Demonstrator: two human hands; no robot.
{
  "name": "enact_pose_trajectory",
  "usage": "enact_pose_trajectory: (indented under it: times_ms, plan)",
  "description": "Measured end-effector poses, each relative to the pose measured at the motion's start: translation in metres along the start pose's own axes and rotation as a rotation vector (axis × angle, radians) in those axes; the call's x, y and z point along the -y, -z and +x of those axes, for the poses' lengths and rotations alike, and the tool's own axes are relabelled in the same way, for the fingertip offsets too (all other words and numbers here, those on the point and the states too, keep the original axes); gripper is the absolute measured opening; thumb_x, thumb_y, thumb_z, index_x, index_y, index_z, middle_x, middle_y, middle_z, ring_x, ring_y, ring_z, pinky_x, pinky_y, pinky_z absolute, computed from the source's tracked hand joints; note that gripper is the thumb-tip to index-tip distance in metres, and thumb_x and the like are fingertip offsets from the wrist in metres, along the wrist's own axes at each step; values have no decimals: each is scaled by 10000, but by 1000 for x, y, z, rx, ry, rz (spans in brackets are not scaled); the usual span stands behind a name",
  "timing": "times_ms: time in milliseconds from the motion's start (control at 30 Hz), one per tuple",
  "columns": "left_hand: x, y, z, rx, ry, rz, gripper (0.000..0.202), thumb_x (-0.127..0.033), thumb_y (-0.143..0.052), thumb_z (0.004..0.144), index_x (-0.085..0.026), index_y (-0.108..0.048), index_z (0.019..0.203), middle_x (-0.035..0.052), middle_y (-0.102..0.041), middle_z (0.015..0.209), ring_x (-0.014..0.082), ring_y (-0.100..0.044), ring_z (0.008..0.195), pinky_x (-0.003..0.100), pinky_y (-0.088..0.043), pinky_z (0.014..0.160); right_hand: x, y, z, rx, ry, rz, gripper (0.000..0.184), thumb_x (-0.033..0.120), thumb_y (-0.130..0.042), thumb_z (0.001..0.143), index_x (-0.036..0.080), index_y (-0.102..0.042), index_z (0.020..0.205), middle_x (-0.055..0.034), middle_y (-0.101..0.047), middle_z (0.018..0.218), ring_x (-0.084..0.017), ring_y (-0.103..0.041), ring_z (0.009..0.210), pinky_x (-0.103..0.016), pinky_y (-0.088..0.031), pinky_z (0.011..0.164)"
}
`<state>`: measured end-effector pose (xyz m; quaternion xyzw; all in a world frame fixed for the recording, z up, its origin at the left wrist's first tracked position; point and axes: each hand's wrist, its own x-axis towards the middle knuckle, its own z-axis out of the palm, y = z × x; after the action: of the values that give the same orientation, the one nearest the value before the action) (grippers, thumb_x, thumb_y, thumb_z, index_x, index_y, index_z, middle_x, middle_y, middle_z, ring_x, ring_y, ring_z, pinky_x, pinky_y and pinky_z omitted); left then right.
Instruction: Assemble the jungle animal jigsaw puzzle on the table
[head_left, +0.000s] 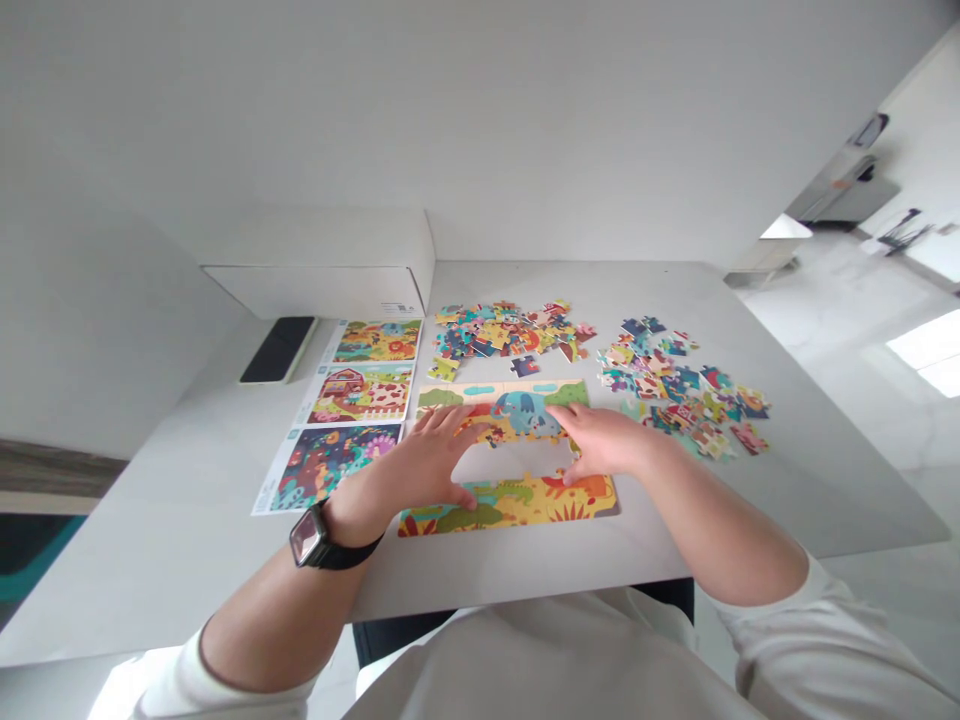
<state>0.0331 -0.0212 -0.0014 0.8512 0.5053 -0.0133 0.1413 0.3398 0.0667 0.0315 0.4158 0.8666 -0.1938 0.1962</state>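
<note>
Both hands, left hand [424,460] and right hand [604,440], lie flat and empty on the half-built puzzle [517,500].

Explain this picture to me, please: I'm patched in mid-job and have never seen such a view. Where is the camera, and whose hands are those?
There is no machine here: a person works with two bare hands. The single camera sits on that person's head, looking forward and down, so both arms reach in from the bottom edge. On the white table lies a partly built jigsaw. The left hand, with a watch on its wrist, and the right hand rest flat and open on it, gripping nothing. Behind it lie loose pieces in a middle heap and a right heap. To the left are a sheet of three sample pictures, a dark phone and a white box.
</note>
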Motion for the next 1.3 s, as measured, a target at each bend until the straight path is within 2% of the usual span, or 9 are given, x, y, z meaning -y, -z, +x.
enact_pose_trajectory:
  times_ms: [167, 400, 533, 667, 833, 967, 1200, 1300]
  plan:
    - [0, 1, 0, -8, -1, 8, 1101, -650, -936, 757, -317, -427, 1675, 170, -329, 1796, 470, -338, 1622, 627, -343, 1291, -1, -1, 1, 6, -5, 2, 1224, 475, -976, 748, 161, -326, 1736, -280, -560, 1577, -447, -669, 1325, -466, -550, 1036]
    - [-2, 4, 0, -37, -14, 4, 1067, -617, -955, 756, -305, -478, 1657, 168, -384, 1767, 462, -399, 1585, 610, -395, 1266, -5, -4, 3, -11, -3, -8, 1186, 525, -973, 730, 195, -383, 1705, -266, -581, 1564, -444, -698, 1268, -460, -558, 987]
    - [-2, 4, -1, -38, -8, -12, 1064, -625, -953, 749, -335, -474, 1653, 152, -376, 1777, 459, -372, 1609, 634, -374, 1279, -3, -2, 2, 3, -17, -24, 1215, 522, -967, 740, 190, -343, 1728, -275, -562, 1590, -443, -690, 1289, -462, -550, 1012]
    - [-5, 6, -1, -22, 10, -8, 1050, -618, -951, 755, -346, -468, 1646, 135, -352, 1794, 435, -347, 1631, 614, -347, 1301, -1, -2, 2, 3, -13, -19, 1214, 505, -960, 746, 199, -332, 1738, -276, -536, 1623, -452, -671, 1331, -471, -552, 1032]
    - [-10, 9, 0, 11, 44, 16, 1084, -620, -967, 726, -300, -483, 1642, 160, -367, 1772, 439, -378, 1606, 591, -338, 1308, -2, -3, 1, 3, -14, 3, 1237, 504, -957, 745, 188, -313, 1753, -279, -565, 1593, -466, -659, 1350, -483, -551, 1051]
    - [-11, 9, -1, -3, 49, 17, 1077, -635, -956, 728, -314, -480, 1640, 154, -372, 1762, 442, -377, 1597, 586, -342, 1296, -4, -5, 2, -2, -13, -7, 1244, 530, -957, 733, 196, -322, 1750, -277, -557, 1601, -469, -664, 1345, -484, -551, 1045]
    - [-11, 7, -1, 11, 45, 26, 1083, -654, -937, 745, -281, -470, 1648, 193, -376, 1751, 464, -361, 1607, 614, -319, 1301, -6, -6, 2, 13, -16, -12, 1251, 540, -930, 761, 175, -283, 1767, -282, -549, 1615, -460, -670, 1331, -475, -543, 1036]
    - [-4, 7, 0, -5, 25, -20, 1043, -661, -897, 794, -291, -450, 1660, 183, -381, 1754, 444, -364, 1613, 602, -341, 1298, -12, 0, 0, -14, 10, 31, 1115, 525, -899, 817, 205, -354, 1736, -237, -636, 1530, -410, -700, 1265, -420, -539, 961]
